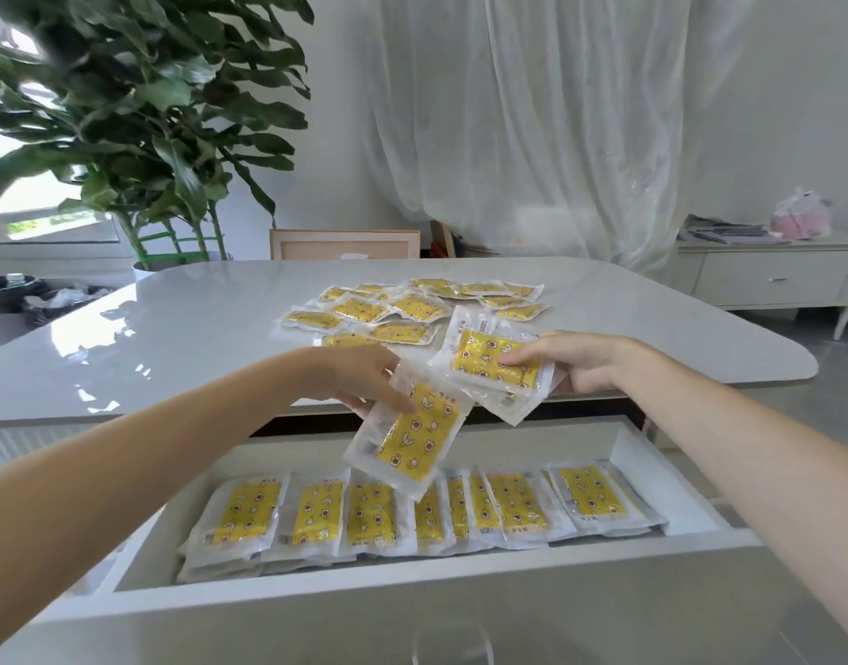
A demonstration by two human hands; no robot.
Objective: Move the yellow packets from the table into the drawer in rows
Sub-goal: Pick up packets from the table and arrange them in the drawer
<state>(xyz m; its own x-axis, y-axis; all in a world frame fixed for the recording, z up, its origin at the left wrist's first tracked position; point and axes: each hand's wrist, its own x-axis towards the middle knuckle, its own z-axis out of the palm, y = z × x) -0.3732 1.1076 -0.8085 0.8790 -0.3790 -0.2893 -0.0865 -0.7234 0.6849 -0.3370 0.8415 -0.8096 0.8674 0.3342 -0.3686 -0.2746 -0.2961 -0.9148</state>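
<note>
While we look down over a white desk (172, 324), both our hands are busy with yellow packets. Our left hand (364, 381) pinches one packet (410, 436) by its top edge, so it hangs tilted above the open drawer (652, 453). Our right hand (580, 364) grips a small stack of packets (496, 364) just over the desk's near edge. Below, a row of packets (412, 513) already lies side by side across the drawer, some overlapping. More loose packets (412, 307) lie scattered on the desk behind. To place this one well, we should probably lower it flat, long side matching its neighbours, and start a second row behind the first.
</note>
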